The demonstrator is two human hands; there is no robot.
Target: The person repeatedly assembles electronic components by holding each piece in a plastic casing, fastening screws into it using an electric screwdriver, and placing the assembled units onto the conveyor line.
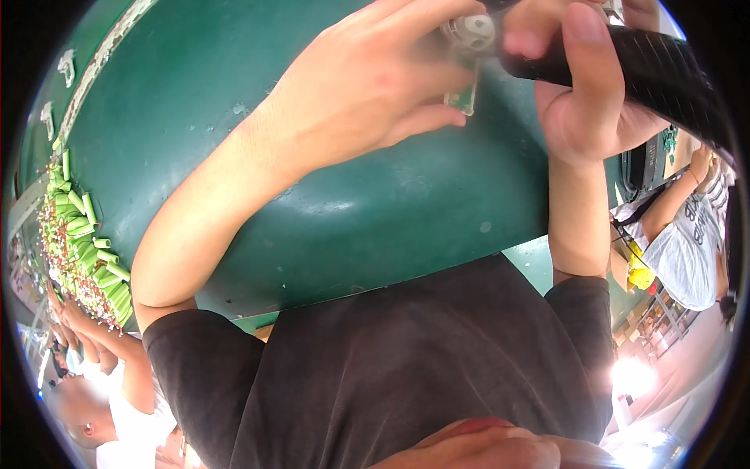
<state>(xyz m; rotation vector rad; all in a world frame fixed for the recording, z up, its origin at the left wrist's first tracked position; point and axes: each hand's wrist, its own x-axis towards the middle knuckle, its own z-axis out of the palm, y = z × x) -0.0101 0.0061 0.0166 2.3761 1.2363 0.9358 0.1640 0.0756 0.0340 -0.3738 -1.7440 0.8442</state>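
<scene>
Both hands are busy: we are pinching a small white part [471, 35] in our left hand [367, 86] and clamping our right hand [582, 86] on a black tool [656, 66] over the green bench [375, 211], work seemingly midway, many green tubes [86, 242] waiting.

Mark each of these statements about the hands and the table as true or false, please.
1. The left hand holds a small green circuit board. True.
2. The right hand grips a black ribbed tool. True.
3. The table is red. False: it is dark green.
4. Green cylinders lie piled at the person's left. True.
5. The person wears a white shirt. False: the shirt is dark; a white shirt is on another person at the right.
</scene>
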